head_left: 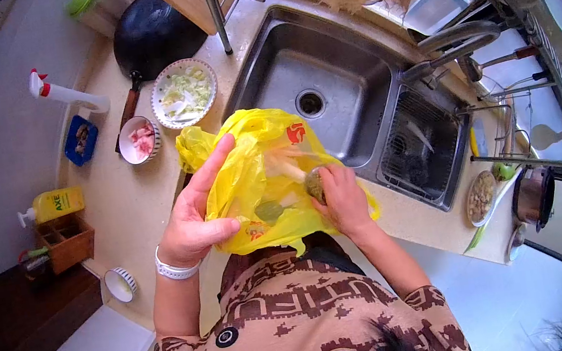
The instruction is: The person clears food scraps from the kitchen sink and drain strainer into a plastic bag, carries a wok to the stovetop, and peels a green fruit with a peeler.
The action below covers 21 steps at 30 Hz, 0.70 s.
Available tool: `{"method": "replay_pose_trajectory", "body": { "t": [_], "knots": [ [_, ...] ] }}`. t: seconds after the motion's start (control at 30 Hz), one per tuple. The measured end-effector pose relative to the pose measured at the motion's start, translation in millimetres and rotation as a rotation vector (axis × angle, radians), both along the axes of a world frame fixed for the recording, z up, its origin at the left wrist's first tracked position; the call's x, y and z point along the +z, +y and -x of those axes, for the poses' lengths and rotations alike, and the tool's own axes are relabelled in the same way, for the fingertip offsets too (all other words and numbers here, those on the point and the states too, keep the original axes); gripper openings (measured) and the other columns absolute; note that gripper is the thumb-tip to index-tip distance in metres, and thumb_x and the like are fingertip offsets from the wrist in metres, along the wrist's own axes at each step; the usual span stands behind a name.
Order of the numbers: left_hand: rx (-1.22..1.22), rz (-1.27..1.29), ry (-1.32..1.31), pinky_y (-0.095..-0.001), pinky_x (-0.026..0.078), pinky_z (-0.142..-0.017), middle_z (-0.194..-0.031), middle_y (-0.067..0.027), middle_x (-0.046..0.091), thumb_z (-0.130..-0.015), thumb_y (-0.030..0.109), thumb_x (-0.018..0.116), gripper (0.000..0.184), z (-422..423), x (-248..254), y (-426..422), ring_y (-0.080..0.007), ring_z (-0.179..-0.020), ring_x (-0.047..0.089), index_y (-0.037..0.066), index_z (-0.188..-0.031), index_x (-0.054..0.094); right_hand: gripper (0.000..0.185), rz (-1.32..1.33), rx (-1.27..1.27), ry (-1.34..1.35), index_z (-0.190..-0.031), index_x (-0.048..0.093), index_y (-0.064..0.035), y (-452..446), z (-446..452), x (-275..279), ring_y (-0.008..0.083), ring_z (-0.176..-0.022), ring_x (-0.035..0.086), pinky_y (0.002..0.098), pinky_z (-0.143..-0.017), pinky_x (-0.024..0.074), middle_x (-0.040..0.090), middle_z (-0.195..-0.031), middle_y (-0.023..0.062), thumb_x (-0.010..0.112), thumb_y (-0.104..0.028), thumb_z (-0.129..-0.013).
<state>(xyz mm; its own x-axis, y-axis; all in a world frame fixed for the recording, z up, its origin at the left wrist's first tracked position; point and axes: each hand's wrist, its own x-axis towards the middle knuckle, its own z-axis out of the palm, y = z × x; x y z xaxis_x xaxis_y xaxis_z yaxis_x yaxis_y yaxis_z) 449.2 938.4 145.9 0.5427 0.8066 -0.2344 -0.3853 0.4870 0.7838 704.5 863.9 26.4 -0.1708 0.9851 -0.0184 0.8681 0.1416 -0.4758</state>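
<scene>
A yellow plastic bag (245, 173) with red print hangs open in front of my body, at the counter's edge. My left hand (203, 211) is at the bag's left side, its fingers spread and the thumb apart from them, against the plastic. On the right, my right hand (343, 195) is closed around a dark greenish-brown lump (315, 185) at the bag's opening. A pale, long shape (285, 164) lies against the lump, partly blurred. Something dark green (269, 210) shows lower in the bag.
Beyond the bag is a double steel sink (322, 62) with a faucet (456, 43). A wok (153, 35), a bowl of chopped greens (184, 92) and a bowl of pink meat (139, 139) stand left. A dish rack (545, 160) and a plate of food (480, 198) are right.
</scene>
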Motion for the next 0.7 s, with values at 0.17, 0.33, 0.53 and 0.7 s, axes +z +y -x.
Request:
{"method": "replay_pose_trajectory", "body": {
  "t": [0.17, 0.33, 0.53, 0.7],
  "knots": [
    [-0.013, -0.04, 0.039, -0.0329, 0.021, -0.115, -0.149, -0.0112, 0.034, -0.07, 0.006, 0.069, 0.093, 1.6, -1.9, -0.6, -0.0213, -0.138, 0.034, 0.004, -0.15, 0.023, 0.064, -0.132, -0.052, 0.149, -0.12, 0.05, -0.0008, -0.1, -2.6, 21.5, 0.0356, -0.104, 0.053, 0.0411, -0.09, 0.0454, 0.055, -0.116, 0.017, 0.081, -0.016, -0.066],
    [0.005, -0.028, -0.029, -0.0323, 0.021, -0.115, -0.149, -0.0114, 0.034, -0.07, 0.004, 0.068, 0.092, -1.5, -1.4, 3.2, -0.0207, -0.137, 0.035, 0.004, -0.15, 0.023, 0.056, 0.254, -0.142, 0.271, -0.12, 0.053, -0.0042, 6.6, -14.1, -16.1, 0.0321, -0.105, 0.059, 0.0386, -0.092, 0.0481, 0.059, -0.116, 0.0148, 0.078, -0.018, -0.072],
    [-0.001, -0.029, -0.01, -0.0319, 0.021, -0.115, -0.149, -0.0114, 0.036, -0.068, 0.003, 0.066, 0.093, 4.1, -1.9, 3.4, -0.0204, -0.137, 0.035, 0.005, -0.15, 0.024, 0.084, 0.548, -0.451, 1.905, -0.126, 0.049, -0.0042, 6.3, -32.8, 7.3, 0.0302, -0.1, 0.063, 0.0432, -0.086, 0.0546, 0.06, -0.114, 0.0139, 0.075, -0.06, -0.069],
    [0.011, -0.024, -0.008, -0.0321, 0.021, -0.115, -0.149, -0.0111, 0.035, -0.067, 0.003, 0.067, 0.093, 4.2, -2.4, 2.8, -0.02, -0.137, 0.034, 0.004, -0.15, 0.024, 0.101, 0.762, -0.183, 2.128, -0.126, 0.05, -0.0019, 8.8, -35.2, 15.9, 0.0351, -0.096, 0.063, 0.0484, -0.082, 0.0552, 0.059, -0.107, 0.0205, 0.07, -0.076, -0.06]
  ]
}}
